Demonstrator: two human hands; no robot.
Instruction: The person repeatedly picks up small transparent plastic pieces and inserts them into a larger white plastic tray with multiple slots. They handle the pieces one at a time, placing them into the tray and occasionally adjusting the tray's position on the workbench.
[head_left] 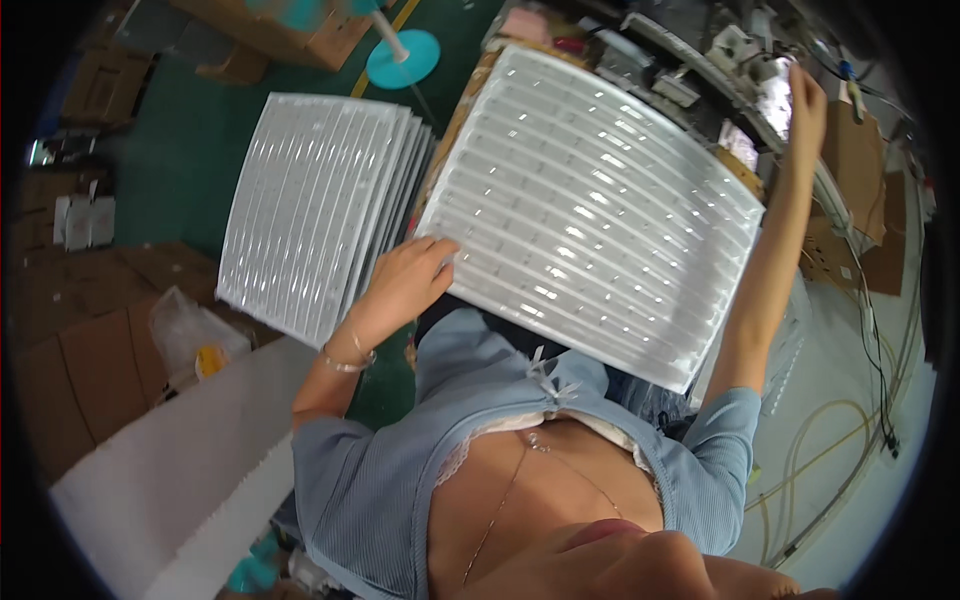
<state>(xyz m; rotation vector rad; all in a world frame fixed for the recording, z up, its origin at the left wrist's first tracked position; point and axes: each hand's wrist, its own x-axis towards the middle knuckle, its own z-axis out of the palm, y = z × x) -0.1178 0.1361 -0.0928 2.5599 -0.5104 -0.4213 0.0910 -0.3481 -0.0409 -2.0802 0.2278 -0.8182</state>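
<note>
The left hand (405,280) pinches the near-left edge of a clear ribbed plastic tray (590,210), steadying it on the bench. The right hand (805,100) reaches far right toward bench equipment (745,60), its grip unclear. A tray stack (320,210) lies left.

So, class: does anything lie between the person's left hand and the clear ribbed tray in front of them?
Nothing visible does. The left hand already rests on the tray's near-left edge, fingers on its surface. The right hand reaches past its far corner.
</note>
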